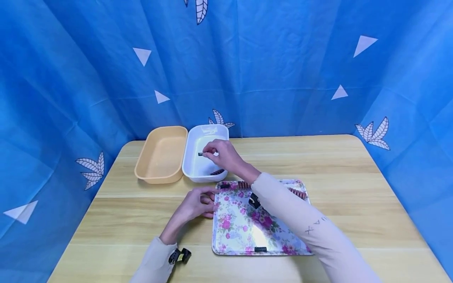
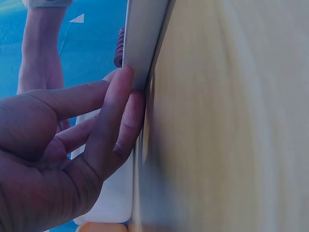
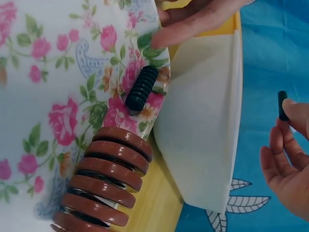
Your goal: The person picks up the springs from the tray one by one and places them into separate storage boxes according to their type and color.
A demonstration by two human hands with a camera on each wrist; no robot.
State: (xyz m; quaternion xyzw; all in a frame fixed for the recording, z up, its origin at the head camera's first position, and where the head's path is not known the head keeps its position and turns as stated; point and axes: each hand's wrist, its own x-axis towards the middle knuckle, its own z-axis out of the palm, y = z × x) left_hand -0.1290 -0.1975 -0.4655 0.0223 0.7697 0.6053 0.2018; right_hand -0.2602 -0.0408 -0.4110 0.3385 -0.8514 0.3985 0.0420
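Note:
Over the white basin (image 1: 188,165), my right hand (image 1: 221,153) pinches a small dark coil spring (image 3: 283,105) between thumb and fingers. A reddish-brown spring (image 1: 217,171) lies on the basin floor. My left hand (image 1: 198,202) grips the left edge of a flowered tray (image 1: 230,236), its fingertips at the rim in the left wrist view. Near that hand, a dark spring (image 3: 142,88) rests in the tray's corner beside a larger brown spring (image 3: 104,181). Another brown spring (image 1: 298,193) lies toward the tray's far right, and a dark spring (image 1: 260,249) by its near edge.
A beige basin (image 1: 139,169) stands against the left side of the white one. Both basins and the tray are on a wooden table (image 1: 371,220). Blue curtains (image 1: 283,70) surround the table at the back and sides.

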